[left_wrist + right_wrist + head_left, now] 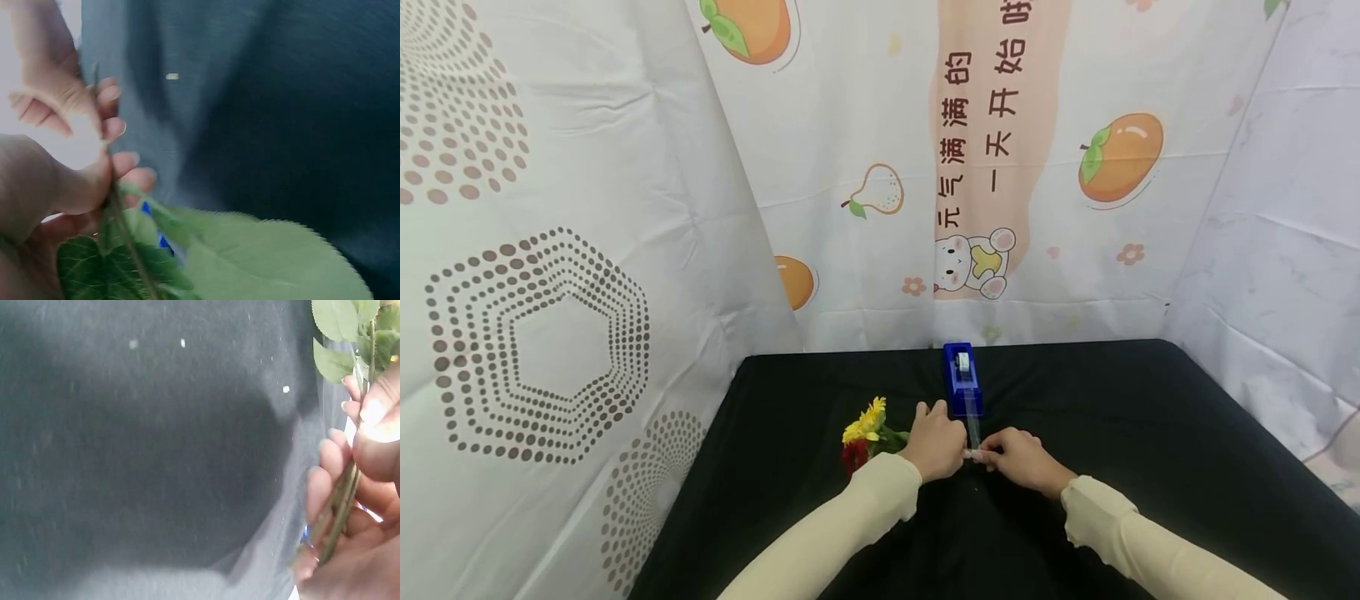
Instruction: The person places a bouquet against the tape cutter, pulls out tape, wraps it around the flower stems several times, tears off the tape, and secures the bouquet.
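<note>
A small bunch of flowers lies across both hands in the head view, with a yellow bloom [867, 423] above a dark red bloom [854, 455]. My left hand [934, 440] pinches the stems close below the green leaves [269, 256]. Farther down, the thumb and fingers of my right hand [1021, 458] grip the bare stem ends [340, 509]. From a blue tape dispenser [955, 387] beyond the hands, a clear strip of tape [973, 429] stretches toward the stems between them. Whether fingers also hold the tape's end cannot be made out.
Black cloth [1037, 392] covers the table. A few small pale bits [286, 390] lie on it near the hands. Patterned white curtains [865, 108] hang behind the table and along both sides.
</note>
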`<state>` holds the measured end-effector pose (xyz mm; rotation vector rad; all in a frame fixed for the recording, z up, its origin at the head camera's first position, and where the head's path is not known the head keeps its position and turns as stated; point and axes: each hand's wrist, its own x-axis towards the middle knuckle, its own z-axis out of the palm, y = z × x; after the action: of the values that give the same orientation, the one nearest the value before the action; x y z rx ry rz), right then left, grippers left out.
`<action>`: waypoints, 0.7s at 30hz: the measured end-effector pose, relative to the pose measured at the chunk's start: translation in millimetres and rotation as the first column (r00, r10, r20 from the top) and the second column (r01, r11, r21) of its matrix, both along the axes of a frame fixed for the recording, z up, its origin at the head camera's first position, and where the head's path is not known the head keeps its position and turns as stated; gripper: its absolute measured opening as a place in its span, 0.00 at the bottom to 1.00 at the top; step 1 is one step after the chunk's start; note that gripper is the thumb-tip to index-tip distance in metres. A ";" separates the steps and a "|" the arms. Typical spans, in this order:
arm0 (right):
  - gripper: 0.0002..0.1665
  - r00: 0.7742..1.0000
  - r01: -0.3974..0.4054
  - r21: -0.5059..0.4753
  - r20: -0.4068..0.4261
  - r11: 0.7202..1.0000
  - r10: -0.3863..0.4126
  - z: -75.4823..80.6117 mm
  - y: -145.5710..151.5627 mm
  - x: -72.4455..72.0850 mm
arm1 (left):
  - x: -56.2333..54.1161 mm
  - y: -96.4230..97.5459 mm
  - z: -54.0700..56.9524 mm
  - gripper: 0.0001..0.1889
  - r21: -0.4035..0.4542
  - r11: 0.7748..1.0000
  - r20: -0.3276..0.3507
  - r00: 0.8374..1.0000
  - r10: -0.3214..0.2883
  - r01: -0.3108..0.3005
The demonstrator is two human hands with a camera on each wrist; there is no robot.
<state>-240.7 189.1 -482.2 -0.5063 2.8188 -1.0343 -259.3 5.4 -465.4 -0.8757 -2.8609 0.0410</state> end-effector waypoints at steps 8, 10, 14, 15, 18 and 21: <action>0.16 0.993 -0.080 -0.030 0.083 0.996 0.082 2.7 6.7 -2.8 | 4.2 -0.6 -8.3 0.14 -0.106 0.992 -0.253 0.964 -0.087 0.061; 0.15 0.995 -0.085 -0.030 0.048 0.996 0.086 2.1 7.6 -3.9 | 4.0 -0.4 -8.1 0.14 -0.120 0.991 -0.282 0.955 -0.097 0.065; 0.12 0.998 -0.047 -0.016 -0.040 0.999 0.047 -1.4 7.2 -5.6 | 3.6 -0.2 -6.9 0.15 -0.132 0.989 -0.278 0.956 -0.097 0.062; 0.12 0.998 -0.039 -0.016 -0.058 0.999 0.038 -2.5 6.8 -5.6 | 3.2 -0.4 -6.6 0.15 -0.128 0.990 -0.256 0.962 -0.090 0.059; 0.10 0.996 -0.012 -0.021 -0.091 1.000 0.010 -6.2 4.9 -4.3 | 0.9 -1.8 -3.8 0.13 -0.073 0.997 -0.129 0.990 -0.050 0.040; 0.09 0.993 -0.013 -0.027 -0.116 1.000 0.010 -9.2 3.1 -2.2 | -3.0 -5.7 0.6 0.11 0.029 1.000 0.075 0.997 -0.010 0.008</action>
<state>-242.9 192.2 -491.4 -0.6039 2.9015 -1.0765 -262.3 -0.3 -464.8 -0.9029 -2.9191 -0.0348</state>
